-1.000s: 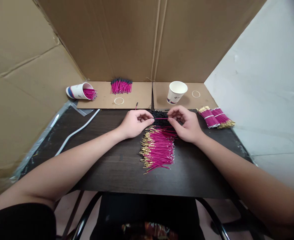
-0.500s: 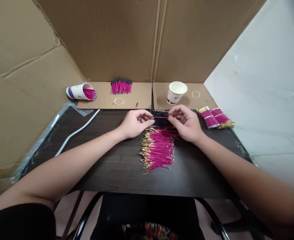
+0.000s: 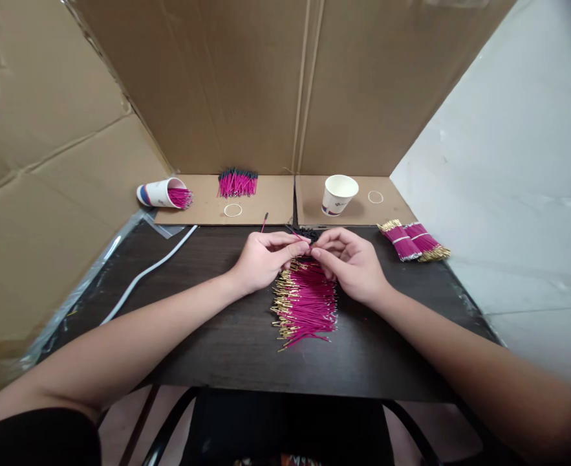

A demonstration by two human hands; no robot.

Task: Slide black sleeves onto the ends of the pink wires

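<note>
My left hand [image 3: 266, 259] is closed, its thumb and forefinger pinching a thin pink wire [image 3: 296, 233] whose dark end points up and left. A second pink wire [image 3: 264, 223] with a black tip sticks up behind that hand. The fingertips of my right hand [image 3: 350, 264] are pressed together at the lower end of the pinched wire, almost touching my left thumb. What exactly lies between them is hidden. Just beyond the hands is a heap of small black sleeves [image 3: 308, 234], partly covered by my fingers. Below lies a pile of pink wires [image 3: 309, 298], gold ends to the left.
On cardboard at the back are a tipped paper cup [image 3: 156, 194] of pink wires, black-tipped wires [image 3: 237, 184], an upright paper cup [image 3: 339, 195] and two rubber bands [image 3: 233, 210]. Banded wire bundles [image 3: 404, 243] lie right. A white cable [image 3: 149, 268] runs left.
My hands have come together from either side of a wire held level. The wire now slants up and left from my fingertips. The view has tilted slightly upward.
</note>
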